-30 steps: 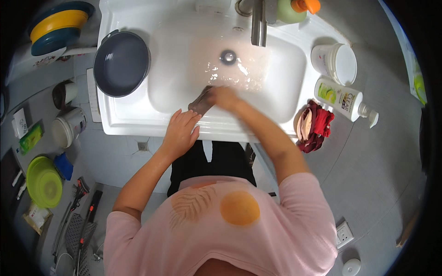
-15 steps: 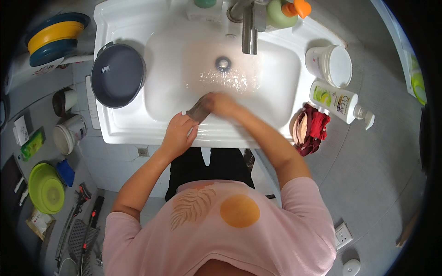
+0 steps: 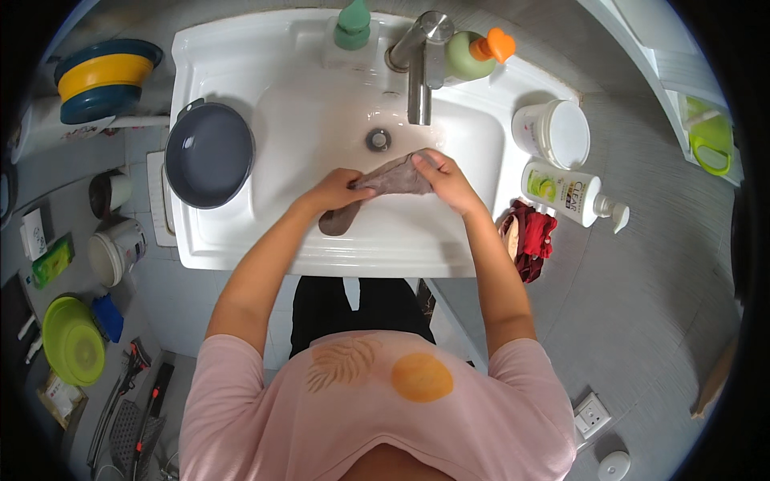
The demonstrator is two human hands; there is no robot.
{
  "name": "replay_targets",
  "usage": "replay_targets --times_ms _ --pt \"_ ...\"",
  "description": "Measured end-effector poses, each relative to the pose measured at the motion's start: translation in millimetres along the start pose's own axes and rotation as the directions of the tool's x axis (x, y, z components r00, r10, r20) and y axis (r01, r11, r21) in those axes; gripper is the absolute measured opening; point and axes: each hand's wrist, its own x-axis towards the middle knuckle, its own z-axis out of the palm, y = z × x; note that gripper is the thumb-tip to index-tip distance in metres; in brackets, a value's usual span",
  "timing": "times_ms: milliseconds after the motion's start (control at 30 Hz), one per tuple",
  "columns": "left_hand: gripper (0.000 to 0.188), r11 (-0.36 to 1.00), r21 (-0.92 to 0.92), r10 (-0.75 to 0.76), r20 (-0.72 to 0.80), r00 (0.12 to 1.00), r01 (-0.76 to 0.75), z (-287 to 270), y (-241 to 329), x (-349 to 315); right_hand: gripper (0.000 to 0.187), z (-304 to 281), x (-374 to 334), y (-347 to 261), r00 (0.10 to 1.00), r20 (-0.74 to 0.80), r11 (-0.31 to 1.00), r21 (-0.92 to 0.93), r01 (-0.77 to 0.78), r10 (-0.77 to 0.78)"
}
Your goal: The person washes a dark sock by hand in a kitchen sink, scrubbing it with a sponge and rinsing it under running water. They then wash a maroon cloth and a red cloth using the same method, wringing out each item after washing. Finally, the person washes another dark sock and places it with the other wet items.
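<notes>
A wet grey-brown sock [image 3: 391,178] is stretched between my two hands over the front part of the white sink [image 3: 281,232]. My left hand [image 3: 341,191] pinches it near the middle, and its rounded end droops below those fingers. At the other end, my right hand [image 3: 449,183] grips the opening with the thumb on top. Just beyond the sock lies the round drain [image 3: 378,140], and the metal faucet [image 3: 419,92] reaches over the basin behind it.
A dark grey basin [image 3: 208,156] rests on the sink's left side. To the right are a white tub [image 3: 553,135], a white pump bottle [image 3: 561,192] and crumpled red cloth [image 3: 529,240]. Green dispensers [image 3: 469,58] stand by the faucet. A yellow-blue folding basin [image 3: 107,80] is at far left.
My right hand, blurred from motion before, has moved right and slowed. The bunched sock is now spread out between both hands. The glittering water around the drain has mostly gone.
</notes>
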Motion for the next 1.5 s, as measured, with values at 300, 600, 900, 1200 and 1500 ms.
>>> replay_targets --times_ms 300,600,900,1200,1500 --pt "0.024 0.986 -0.008 -0.151 -0.479 0.865 0.168 -13.4 -54.4 48.6 0.063 -3.6 64.2 110.7 0.966 -0.212 0.448 -0.885 -0.126 -0.147" --pt "0.022 0.525 -0.851 -0.454 -0.29 0.843 -0.011 37.4 -43.1 77.7 0.048 34.6 61.9 149.2 0.88 -0.27 0.596 -0.803 0.019 -0.391" --pt "0.027 -0.025 -0.996 0.081 -0.083 0.993 -0.081 36.7 -8.5 40.6 0.034 89.3 21.9 41.6 0.975 0.145 0.341 -0.92 0.195 -0.167" --pt "0.012 0.401 -0.91 -0.15 -0.182 0.972 -0.108 46.1 -26.2 44.8 0.028 80.2 37.0 43.4 0.91 -0.194 0.632 -0.769 0.09 -0.365" --pt "0.027 0.977 -0.138 -0.21 -0.526 0.824 0.161 4.8 -94.6 74.1 0.042 18.9 61.0 114.2 0.995 0.002 0.072 -0.997 0.009 -0.096"
